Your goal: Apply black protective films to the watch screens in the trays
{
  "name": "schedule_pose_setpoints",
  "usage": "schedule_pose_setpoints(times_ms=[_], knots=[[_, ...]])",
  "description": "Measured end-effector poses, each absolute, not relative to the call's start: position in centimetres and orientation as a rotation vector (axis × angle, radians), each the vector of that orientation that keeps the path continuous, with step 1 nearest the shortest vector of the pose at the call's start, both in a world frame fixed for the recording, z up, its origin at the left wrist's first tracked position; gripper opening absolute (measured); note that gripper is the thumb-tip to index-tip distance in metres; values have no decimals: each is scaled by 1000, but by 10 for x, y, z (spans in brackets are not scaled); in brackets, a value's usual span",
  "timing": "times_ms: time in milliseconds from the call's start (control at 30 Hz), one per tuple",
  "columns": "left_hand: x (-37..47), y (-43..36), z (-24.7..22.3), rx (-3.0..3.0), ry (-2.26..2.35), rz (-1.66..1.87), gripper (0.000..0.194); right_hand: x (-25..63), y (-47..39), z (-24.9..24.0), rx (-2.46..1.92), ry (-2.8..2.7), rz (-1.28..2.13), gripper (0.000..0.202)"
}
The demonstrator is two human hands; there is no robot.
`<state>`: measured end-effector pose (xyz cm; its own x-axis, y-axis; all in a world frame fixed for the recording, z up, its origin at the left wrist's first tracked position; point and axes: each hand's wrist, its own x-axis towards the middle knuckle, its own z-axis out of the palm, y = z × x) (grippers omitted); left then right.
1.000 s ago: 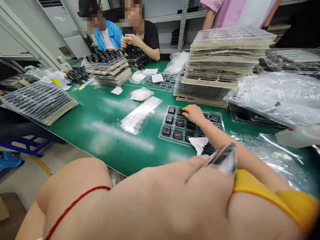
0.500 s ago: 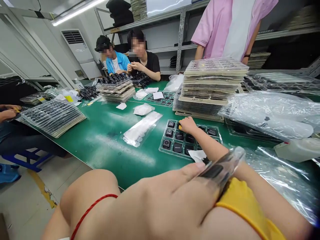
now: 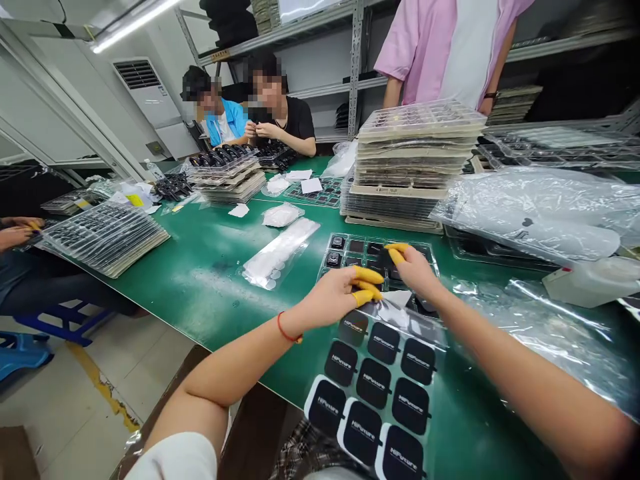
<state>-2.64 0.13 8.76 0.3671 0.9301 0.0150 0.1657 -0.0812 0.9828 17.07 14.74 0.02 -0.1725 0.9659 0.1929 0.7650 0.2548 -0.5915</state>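
Note:
My left hand [image 3: 343, 290], with yellow finger covers and a red wrist cord, is closed on the top edge of a clear sheet [image 3: 395, 370]. The sheet bears rows of black rounded squares with white lettering and slants toward me over the table's front edge. Beyond it, a clear compartment tray [image 3: 356, 246] holds dark square pieces and black watch bodies [image 3: 337, 241]. My right hand [image 3: 409, 267] is over the tray, thumb and finger pinched at a dark piece too hidden to identify. A white paper scrap [image 3: 396, 298] lies between the hands.
A tall tray stack [image 3: 410, 167] stands behind the tray, with plastic-wrapped items [image 3: 540, 213] to its right. White round pieces in a bag [image 3: 280, 253] lie left. Another tray stack [image 3: 107, 237] is at far left. Several people are around the green table [image 3: 215, 287].
My left hand has moved away from close to the camera, and the sheet is now spread below it. My right hand has shifted right over the tray. The view has shifted slightly.

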Motion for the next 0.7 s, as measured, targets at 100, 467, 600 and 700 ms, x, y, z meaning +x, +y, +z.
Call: schedule_pose_setpoints(times_ms=[100, 467, 600, 700], knots=[[-20, 27, 17, 1157, 1010, 732, 42, 210, 111, -1, -1571, -1931, 590, 37], [3, 12, -44, 1342, 852, 652, 101, 185, 23, -42, -1242, -2242, 731, 33], [3, 10, -45, 1395, 868, 686, 85, 181, 14, -39, -1109, -2294, 473, 29], [5, 9, -46, 1277, 859, 704, 65, 189, 15, -20, -1010, -2359, 376, 27]])
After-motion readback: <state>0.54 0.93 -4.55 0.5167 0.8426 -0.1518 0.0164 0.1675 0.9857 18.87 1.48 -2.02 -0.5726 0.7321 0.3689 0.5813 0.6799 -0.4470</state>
